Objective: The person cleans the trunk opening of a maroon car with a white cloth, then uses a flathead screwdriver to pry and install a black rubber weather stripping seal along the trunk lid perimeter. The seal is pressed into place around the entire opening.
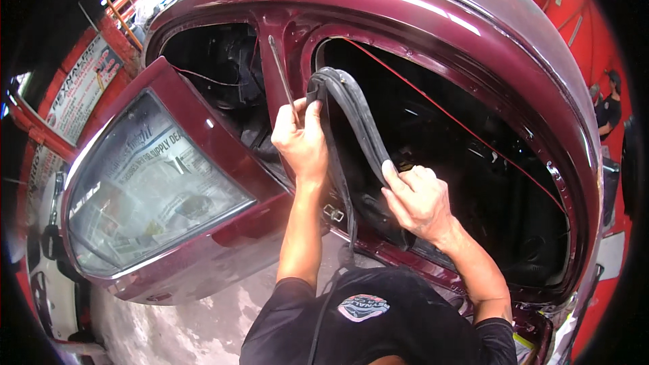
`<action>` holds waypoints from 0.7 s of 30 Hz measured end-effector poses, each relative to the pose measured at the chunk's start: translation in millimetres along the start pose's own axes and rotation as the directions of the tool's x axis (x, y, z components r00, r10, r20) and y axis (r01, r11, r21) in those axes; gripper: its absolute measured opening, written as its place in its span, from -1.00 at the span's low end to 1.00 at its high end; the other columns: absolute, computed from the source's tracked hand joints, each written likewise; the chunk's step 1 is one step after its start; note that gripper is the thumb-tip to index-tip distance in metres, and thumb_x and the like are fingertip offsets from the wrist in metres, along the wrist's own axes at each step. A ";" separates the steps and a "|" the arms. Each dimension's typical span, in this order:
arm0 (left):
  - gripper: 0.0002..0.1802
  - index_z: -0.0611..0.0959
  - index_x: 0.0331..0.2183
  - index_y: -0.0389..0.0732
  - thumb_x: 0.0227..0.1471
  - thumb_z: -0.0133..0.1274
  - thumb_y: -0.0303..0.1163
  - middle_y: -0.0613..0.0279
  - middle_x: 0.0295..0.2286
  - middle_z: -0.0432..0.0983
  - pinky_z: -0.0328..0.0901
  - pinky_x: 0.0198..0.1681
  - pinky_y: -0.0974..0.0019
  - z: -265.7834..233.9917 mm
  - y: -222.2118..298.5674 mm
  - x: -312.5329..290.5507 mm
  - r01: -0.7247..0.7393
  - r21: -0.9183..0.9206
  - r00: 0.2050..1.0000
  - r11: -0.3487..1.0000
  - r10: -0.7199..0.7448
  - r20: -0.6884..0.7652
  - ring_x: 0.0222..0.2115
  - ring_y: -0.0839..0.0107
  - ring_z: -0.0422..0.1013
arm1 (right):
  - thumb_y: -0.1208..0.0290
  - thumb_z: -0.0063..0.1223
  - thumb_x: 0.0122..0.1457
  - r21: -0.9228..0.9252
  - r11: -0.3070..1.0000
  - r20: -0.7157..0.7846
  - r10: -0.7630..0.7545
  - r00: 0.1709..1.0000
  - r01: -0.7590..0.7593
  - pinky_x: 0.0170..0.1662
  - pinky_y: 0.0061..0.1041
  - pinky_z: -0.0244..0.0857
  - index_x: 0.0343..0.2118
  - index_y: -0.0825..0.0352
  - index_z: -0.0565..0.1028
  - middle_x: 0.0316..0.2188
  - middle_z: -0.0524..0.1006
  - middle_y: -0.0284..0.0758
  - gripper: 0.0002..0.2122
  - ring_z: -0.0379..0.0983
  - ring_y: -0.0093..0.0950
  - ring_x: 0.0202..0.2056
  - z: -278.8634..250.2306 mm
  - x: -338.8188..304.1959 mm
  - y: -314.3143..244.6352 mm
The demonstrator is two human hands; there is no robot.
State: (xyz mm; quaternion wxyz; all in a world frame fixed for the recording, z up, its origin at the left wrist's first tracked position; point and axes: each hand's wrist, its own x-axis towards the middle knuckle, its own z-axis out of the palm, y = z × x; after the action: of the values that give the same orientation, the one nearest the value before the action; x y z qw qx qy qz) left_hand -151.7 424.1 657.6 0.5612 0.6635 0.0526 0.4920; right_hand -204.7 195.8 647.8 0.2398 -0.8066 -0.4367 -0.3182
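Note:
A black rubber weatherstrip (362, 116) bends in a loop between my two hands, in front of a maroon car's dark door opening. My left hand (302, 140) is closed, pinching one part of the strip between thumb and fingers. It also holds a thin metal tool (278, 64) like a screwdriver, pointing up and slightly left; its handle end is hidden in my fist. My right hand (420, 201) is closed on the strip lower and to the right. Another dark length hangs from near my left hand toward the sill. The strip's ends cannot be made out.
An open maroon door (270, 192) with paper-covered glass (165, 186) stands at left. The door pillar (276, 27) rises beyond my left hand. A red cord (446, 109) crosses the opening at right. A person (608, 109) stands at far right, by a red wall (574, 34).

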 end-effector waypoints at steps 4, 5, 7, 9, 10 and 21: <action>-0.91 0.70 -0.29 -0.37 0.13 0.25 -0.56 0.39 -0.48 0.59 0.32 -0.33 0.51 -0.4 -4.6 2.0 -0.025 0.005 1.000 1.000 0.025 0.002 -0.45 0.67 0.42 | 0.49 0.37 -0.06 0.001 1.000 -0.002 -0.005 1.000 0.005 -0.51 -0.36 0.17 0.21 0.33 0.45 -0.59 0.41 -0.37 -0.34 0.34 -0.38 -0.58 -1.4 7.3 2.8; -0.91 0.71 -0.28 -0.37 0.13 0.25 -0.55 0.40 -0.47 0.59 0.32 -0.33 0.51 -1.2 -3.5 1.1 -0.010 -0.002 1.000 1.000 0.010 0.002 -0.45 0.67 0.42 | 0.50 0.36 -0.06 0.003 1.000 -0.008 -0.024 1.000 0.024 -0.51 -0.36 0.18 0.21 0.34 0.45 -0.59 0.40 -0.37 -0.34 0.34 -0.38 -0.58 -2.5 9.9 1.3; -0.90 0.71 -0.28 -0.36 0.14 0.24 -0.55 0.41 -0.47 0.59 0.31 -0.33 0.52 -1.7 -1.7 0.6 0.012 -0.028 1.000 1.000 -0.011 0.007 -0.45 0.68 0.41 | 0.51 0.35 -0.06 0.012 0.999 0.006 -0.047 0.999 0.047 -0.49 -0.36 0.22 0.13 0.40 0.47 -0.59 0.39 -0.34 -0.41 0.35 -0.37 -0.56 -5.5 13.3 -7.2; -0.91 0.71 -0.27 -0.36 0.15 0.23 -0.55 0.43 -0.47 0.58 0.30 -0.35 0.53 -1.5 -0.3 0.6 0.024 -0.069 1.000 0.997 -0.023 0.017 -0.46 0.69 0.41 | 0.53 0.34 -0.07 0.042 0.998 0.007 -0.040 0.999 0.039 -0.47 -0.38 0.28 -0.05 0.47 0.57 -0.56 0.42 -0.29 -0.56 0.38 -0.35 -0.54 -5.2 13.8 -16.2; -0.91 0.71 -0.27 -0.36 0.15 0.22 -0.56 0.44 -0.48 0.58 0.30 -0.36 0.54 -1.6 -0.7 0.9 0.017 -0.079 1.000 0.997 -0.015 0.018 -0.47 0.70 0.40 | 0.53 0.34 -0.07 0.049 0.998 -0.005 -0.044 0.999 0.044 -0.46 -0.37 0.29 -0.06 0.47 0.57 -0.56 0.43 -0.28 -0.57 0.40 -0.33 -0.53 -2.2 11.0 -17.5; -0.86 0.67 -0.20 -0.39 0.23 0.15 -0.53 0.33 -0.47 0.61 0.36 -0.40 0.55 -12.5 0.4 -0.8 0.020 -0.198 0.995 0.980 0.000 0.100 -0.50 0.67 0.46 | 0.51 0.38 -0.14 0.099 0.993 -0.030 -0.062 0.998 0.064 -0.36 -0.29 0.29 -0.05 0.41 0.59 -0.57 0.38 -0.33 -0.52 0.40 -0.32 -0.52 11.4 -1.2 -38.1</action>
State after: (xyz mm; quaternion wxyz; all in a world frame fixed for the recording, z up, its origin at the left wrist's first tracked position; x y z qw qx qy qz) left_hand -161.2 432.2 656.1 0.6291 0.6274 -0.0212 0.4584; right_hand -234.4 221.8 643.3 0.2756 -0.7750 -0.4741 -0.3139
